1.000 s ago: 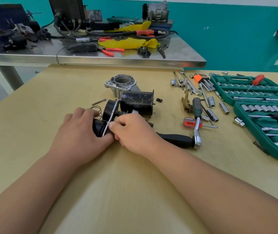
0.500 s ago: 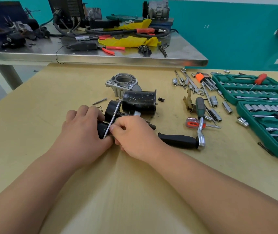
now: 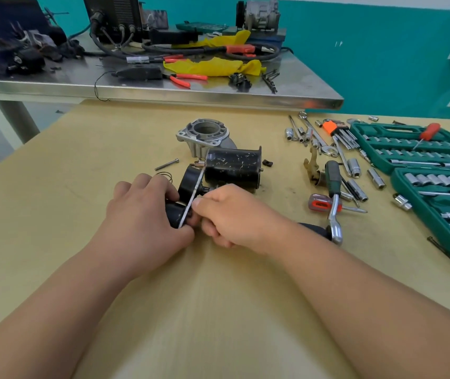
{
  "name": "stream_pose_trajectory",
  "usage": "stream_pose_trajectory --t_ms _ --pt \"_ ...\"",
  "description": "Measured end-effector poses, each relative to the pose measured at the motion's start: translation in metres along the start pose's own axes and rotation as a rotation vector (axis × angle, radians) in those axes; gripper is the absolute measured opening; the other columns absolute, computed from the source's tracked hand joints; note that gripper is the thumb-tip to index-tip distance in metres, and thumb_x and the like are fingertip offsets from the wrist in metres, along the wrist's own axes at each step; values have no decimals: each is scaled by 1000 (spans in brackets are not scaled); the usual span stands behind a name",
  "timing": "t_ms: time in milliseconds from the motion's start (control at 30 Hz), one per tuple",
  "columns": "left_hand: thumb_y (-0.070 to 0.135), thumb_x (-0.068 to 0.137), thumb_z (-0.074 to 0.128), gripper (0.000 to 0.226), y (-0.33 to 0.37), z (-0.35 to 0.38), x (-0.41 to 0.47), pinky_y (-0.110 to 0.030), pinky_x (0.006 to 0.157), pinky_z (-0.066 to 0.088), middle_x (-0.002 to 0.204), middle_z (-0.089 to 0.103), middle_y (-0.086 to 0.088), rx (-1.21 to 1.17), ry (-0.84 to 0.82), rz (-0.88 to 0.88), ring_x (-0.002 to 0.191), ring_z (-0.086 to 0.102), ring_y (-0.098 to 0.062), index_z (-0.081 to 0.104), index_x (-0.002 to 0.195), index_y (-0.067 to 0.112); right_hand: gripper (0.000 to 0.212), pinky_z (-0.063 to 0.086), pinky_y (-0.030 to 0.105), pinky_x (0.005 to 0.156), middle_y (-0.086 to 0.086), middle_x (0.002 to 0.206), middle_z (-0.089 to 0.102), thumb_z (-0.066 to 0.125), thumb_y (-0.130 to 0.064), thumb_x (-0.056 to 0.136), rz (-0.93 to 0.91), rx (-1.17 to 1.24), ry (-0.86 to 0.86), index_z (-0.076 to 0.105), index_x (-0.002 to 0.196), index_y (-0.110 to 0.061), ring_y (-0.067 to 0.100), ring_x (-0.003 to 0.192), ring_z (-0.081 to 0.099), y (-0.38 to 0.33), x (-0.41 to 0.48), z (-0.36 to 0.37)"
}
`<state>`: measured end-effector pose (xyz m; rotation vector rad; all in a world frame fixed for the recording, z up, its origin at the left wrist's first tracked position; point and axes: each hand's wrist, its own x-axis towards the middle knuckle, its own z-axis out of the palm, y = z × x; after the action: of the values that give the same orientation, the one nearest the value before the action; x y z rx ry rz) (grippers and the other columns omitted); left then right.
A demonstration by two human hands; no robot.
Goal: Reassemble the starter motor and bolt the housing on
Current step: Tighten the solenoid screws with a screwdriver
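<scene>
A mechanical repair workshop: a wooden tabletop [image 3: 218, 324] strewn with loose sockets [image 3: 353, 166], hex keys [image 3: 338, 132], a ratchet [image 3: 334, 222] and two open green socket-set cases [image 3: 398, 149], and behind it a steel bench [image 3: 218, 97] carrying black cables [image 3: 114, 50], red-handled pliers [image 3: 188, 77], yellow rags [image 3: 215, 67] and machine parts [image 3: 262, 12], against a teal wall [image 3: 382, 64].

Single view, worn on your head. It faces forward and down over the bench [image 3: 67, 187], wide-angle, so lines bow toward the frame sides. It sits close: your forearms come in from the two bottom corners and meet at frame centre, left hand [image 3: 141, 222] and right hand [image 3: 234, 217] both on the starter motor part [image 3: 188, 184] mid-bench. The bench's near edge falls below the frame. Its left edge cuts diagonally up the left side. Its far edge shows under the steel table [image 3: 300, 86]. The socket case [image 3: 382, 132] is cropped at the right. The teal wall [image 3: 382, 50] closes the top.
</scene>
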<state>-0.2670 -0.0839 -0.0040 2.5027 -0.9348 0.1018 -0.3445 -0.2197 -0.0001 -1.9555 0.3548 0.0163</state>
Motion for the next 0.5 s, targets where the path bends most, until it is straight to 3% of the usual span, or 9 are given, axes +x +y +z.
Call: stream_pose_trajectory --t_ms 167,333,500 --pt "52 63 61 43 4 3 -4 -33 81 36 96 44 9 22 42 10 96 35 -20 46 96 28 29 27 17 38 -1 46 47 41 -24 100 47 55 -121 55 80 -8 13 34 36 -3 -6 -6" --pt "49 63 63 45 6 3 -5 -32 80 35 97 43 8 20 35 11 96 35 -20 47 98 28 31 30 18 40 -3 47 47 43 -23 101 27 4 -112 50 72 -15 14 37 38 -3 -10 -6" --pt "54 57 58 54 0 0 -8 -27 80 29 105 37 11 -27 -19 19 101 31 -15 41 103 31 33 33 18 40 -4 47 50 41 -26 100 42 1 -110 61 79 -11 13 38 40 -2 -10 -2"
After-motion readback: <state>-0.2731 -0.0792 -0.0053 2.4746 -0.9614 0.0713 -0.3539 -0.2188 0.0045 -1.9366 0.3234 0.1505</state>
